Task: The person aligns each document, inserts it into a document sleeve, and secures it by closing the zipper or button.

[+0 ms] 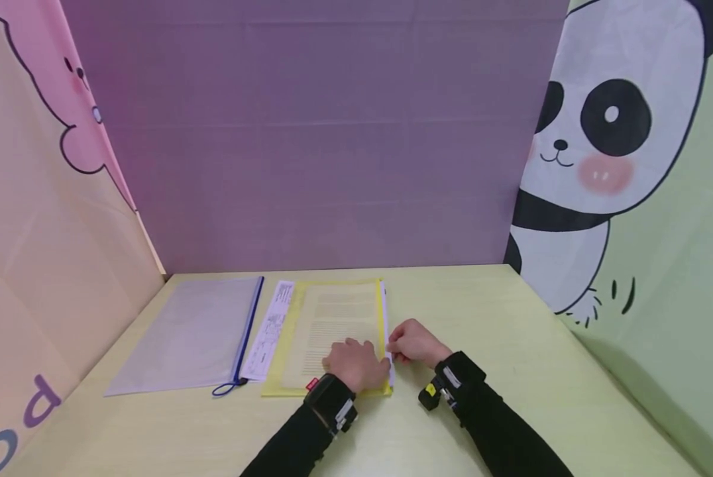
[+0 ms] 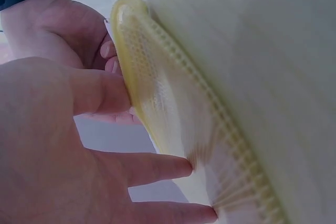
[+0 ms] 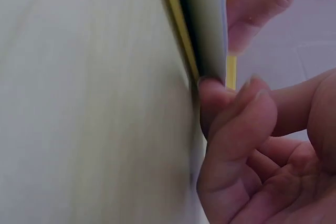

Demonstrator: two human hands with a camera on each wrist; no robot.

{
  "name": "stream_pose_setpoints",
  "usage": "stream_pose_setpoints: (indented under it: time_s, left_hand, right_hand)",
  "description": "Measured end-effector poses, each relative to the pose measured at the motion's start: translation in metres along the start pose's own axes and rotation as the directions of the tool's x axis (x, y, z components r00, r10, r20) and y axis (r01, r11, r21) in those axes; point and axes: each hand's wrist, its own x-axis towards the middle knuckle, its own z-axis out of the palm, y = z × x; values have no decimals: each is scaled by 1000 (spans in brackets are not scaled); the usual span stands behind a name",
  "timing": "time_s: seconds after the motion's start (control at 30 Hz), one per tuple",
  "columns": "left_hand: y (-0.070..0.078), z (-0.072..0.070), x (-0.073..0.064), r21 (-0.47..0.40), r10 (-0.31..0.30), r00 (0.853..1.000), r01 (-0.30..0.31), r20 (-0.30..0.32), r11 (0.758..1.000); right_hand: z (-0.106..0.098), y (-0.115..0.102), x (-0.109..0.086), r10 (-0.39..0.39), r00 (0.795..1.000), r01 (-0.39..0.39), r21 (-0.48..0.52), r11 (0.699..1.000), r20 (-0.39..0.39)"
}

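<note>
A yellow mesh-edged document bag (image 1: 285, 358) lies on the table, with printed pages (image 1: 338, 311) showing through its front. White sheet edges (image 1: 383, 298) stick out along its right side. My left hand (image 1: 356, 364) rests on the bag's lower right part. Its fingertips (image 2: 181, 166) press into the mesh, and the thumb (image 2: 105, 92) lies at the bag's edge. My right hand (image 1: 415, 342) is at the right side, its curled fingers pinching the protruding paper edge (image 3: 212, 30). Part of that grip is hidden behind the fingers.
A translucent whitish zip document bag (image 1: 189, 331) with a blue zipper lies to the left, its blue pull loop (image 1: 224, 389) at the front corner. Between the bags, a printed white sheet (image 1: 270, 331) shows from beneath the yellow one. A purple panel (image 1: 332, 146) stands behind the table.
</note>
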Motion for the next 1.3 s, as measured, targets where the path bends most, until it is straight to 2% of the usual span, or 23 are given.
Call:
stream_pose_setpoints:
  time_s: [0.23, 0.5, 0.83, 1.3]
  left_hand:
    - [0, -1, -2, 3, 20, 1000, -20, 21, 1000]
    - [2, -4, -4, -24, 40, 999, -40, 17, 999]
    - [2, -6, -4, -13, 52, 998, -51, 40, 999]
    - [-1, -9, -4, -74, 84, 995, -80, 46, 994]
  right_hand:
    - [-4, 1, -1, 29, 999, -30, 17, 999, 30]
    - [-8, 1, -4, 23, 998, -25, 37, 999, 63]
    - [-3, -2, -5, -13, 999, 12, 29, 1000, 42]
    - [7, -4, 1, -52, 998, 52, 5, 999, 33]
